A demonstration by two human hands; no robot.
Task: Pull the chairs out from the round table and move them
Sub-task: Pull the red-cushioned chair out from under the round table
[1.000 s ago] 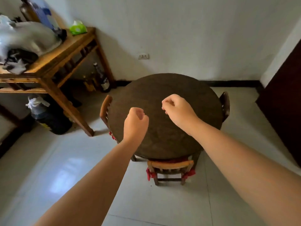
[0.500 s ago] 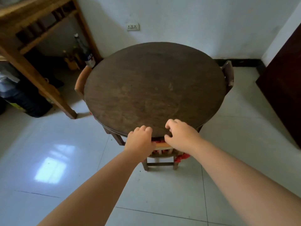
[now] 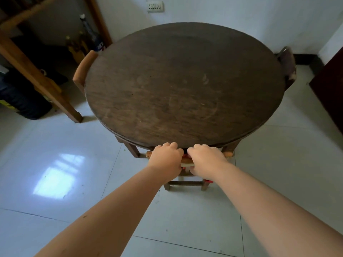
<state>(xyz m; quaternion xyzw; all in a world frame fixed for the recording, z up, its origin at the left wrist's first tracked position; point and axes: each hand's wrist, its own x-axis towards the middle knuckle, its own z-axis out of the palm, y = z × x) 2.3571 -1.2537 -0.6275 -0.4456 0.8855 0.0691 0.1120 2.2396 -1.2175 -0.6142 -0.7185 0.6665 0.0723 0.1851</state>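
Both my hands have dropped from above the round table (image 3: 183, 86) onto the near chair (image 3: 187, 179), tucked under its near edge. Left hand (image 3: 165, 160) and right hand (image 3: 207, 161) now clench its top rail, ready to pull; the side chairs are untouched.

Legible text: none.
Bottle (image 3: 93, 37) by the wall carries a label, too blurred to read; yellow patch on the dark bag (image 3: 20, 101) shows no decipherable characters; wall socket (image 3: 155, 6) unmarked.
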